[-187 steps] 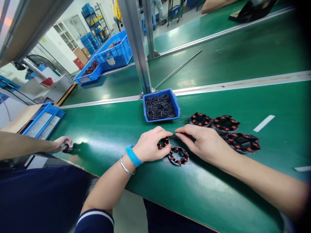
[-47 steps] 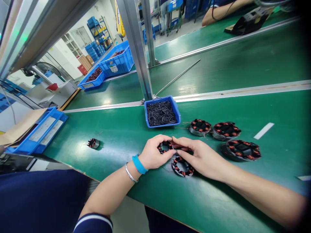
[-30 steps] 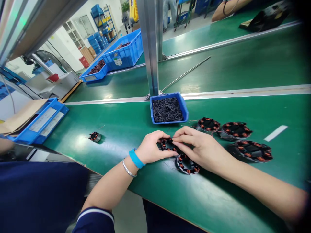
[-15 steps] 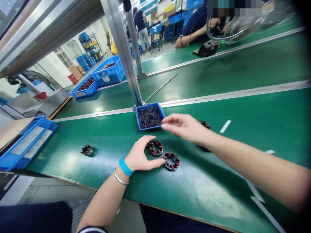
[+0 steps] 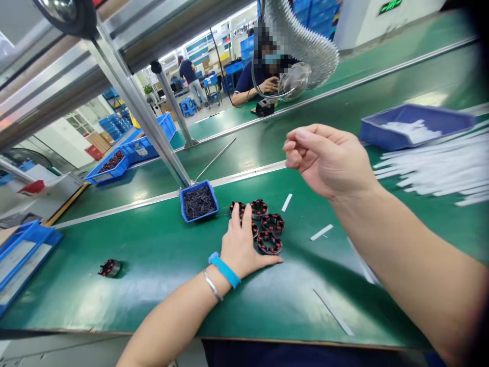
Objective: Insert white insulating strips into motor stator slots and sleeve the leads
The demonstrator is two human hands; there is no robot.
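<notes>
My left hand [image 5: 241, 245] lies over a cluster of motor stators with black insulation and copper windings. Its fingers and thumb are spread around them, and part of the cluster is hidden beneath. One stator [image 5: 269, 243] sits between thumb and fingers, with another stator [image 5: 272, 223] just behind it and a third stator [image 5: 259, 208] farther back. My right hand [image 5: 330, 160] is raised above the table, thumb against curled fingers; whatever the pinch may hold is hidden. A small blue tray [image 5: 182, 206] of short black pieces [image 5: 199, 201] stands left of the cluster.
A lone stator [image 5: 110, 268] lies at left. White strips [image 5: 435, 165] and a blue bin [image 5: 416, 114] are at right. Loose white strips [image 5: 322, 232] dot the table. A metal post [image 5: 145, 107] rises behind the small tray. A co-worker [image 5: 267, 76] sits across.
The view has swung right, bringing the white strips and bin in. My right hand has left the small tray's edge and risen to the right. My left hand has moved onto the grouped stators.
</notes>
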